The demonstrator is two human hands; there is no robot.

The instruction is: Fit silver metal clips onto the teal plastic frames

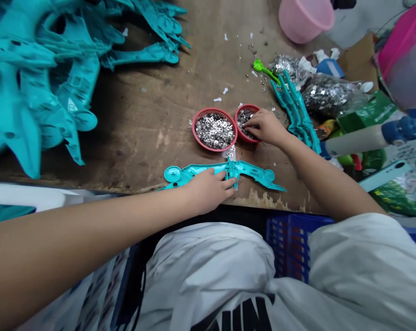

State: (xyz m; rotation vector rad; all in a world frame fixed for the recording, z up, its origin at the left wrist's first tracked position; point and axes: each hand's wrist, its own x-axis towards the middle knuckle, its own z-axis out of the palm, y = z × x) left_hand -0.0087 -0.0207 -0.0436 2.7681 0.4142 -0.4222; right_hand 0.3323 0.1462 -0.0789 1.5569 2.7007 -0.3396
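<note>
My left hand [208,189] rests on a long teal plastic part [254,172] lying at the near edge of the brown worktable [142,119], fingers pressing its middle. My right hand [266,126] reaches into the smaller red basket [244,120] of small silver metal pieces, fingers pinched together; what they hold is too small to make out. A larger red basket [214,129] filled with the same silver pieces stands just left of it.
A big heap of teal parts [38,78] fills the left side. A small stack of teal parts [296,112] lies right of the baskets, beside bags of metal pieces [327,94]. A pink bucket [305,18] stands at the back. A blue crate [289,246] sits below the table edge.
</note>
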